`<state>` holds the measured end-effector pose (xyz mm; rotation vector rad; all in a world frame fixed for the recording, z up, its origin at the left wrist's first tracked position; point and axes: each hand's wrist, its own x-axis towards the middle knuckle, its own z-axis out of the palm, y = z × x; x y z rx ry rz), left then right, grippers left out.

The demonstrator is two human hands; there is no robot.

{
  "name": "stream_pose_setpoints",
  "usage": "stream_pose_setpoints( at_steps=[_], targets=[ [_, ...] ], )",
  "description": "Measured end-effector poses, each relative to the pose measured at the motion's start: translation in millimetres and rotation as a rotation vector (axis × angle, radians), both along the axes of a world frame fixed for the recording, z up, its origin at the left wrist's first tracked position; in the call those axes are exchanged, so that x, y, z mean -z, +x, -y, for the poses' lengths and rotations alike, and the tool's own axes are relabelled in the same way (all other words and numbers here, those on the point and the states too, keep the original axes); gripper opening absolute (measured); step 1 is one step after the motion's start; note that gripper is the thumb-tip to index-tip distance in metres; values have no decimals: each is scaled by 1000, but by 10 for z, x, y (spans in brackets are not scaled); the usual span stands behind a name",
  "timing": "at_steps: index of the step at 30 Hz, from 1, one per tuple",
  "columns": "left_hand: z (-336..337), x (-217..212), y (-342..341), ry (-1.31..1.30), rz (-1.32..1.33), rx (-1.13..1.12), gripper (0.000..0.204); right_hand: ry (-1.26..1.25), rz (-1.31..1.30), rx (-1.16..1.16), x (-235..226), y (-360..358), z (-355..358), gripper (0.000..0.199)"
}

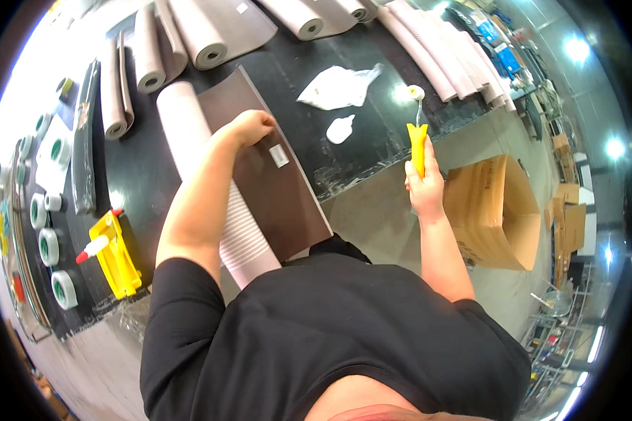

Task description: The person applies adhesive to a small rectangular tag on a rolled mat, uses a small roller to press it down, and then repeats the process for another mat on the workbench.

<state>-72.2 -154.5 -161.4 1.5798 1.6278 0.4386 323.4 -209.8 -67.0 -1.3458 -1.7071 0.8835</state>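
My right hand [426, 184] is wrapped round the yellow handle of a small paint roller [418, 151]. The roller's pale head points up and away, past the table's edge. To the left, a partly unrolled mat [270, 189] lies with its dark brown face up and its ribbed pinkish side curled over. My left forearm crosses that curl. At the mat's right edge, just above a small white label [279, 156], my left hand [251, 129] rests with fingers bent closed. Whatever its fingertips pinch is hidden.
Rolled mats [211, 55] line the far side of the black table [358, 165]. A crumpled white bag [340, 85] and a smaller white piece [340, 129] lie mid-table. A yellow paint tray [116, 256] and tape rolls [64, 289] sit left. An open cardboard box [481, 210] stands right.
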Motion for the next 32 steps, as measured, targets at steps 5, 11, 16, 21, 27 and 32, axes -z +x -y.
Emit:
stream_pose_setpoints(
  at_steps=[5,11,16,21,27,32],
  targets=[
    [457,-638,-159,295,30,-216,37,226,431,163,769,743,-1029,66],
    [1541,-316,-232,204,-230,-866,97,134,712,316,1144,979,-2134,61],
    [1896,-558,426,-83,379,-1095,116,91,841,364,1281,1064,-2812,59],
    [2004,-476,359,-93,526,-1187,97,78,880,329,1288,1161,-3227,59],
    [2175,-298,514,71,708,-1172,78,286,813,464,1076,1270,-3094,73],
    [2185,-647,780,277,796,-1093,80,758,449,233,1126,1162,-2266,79]
  ],
)
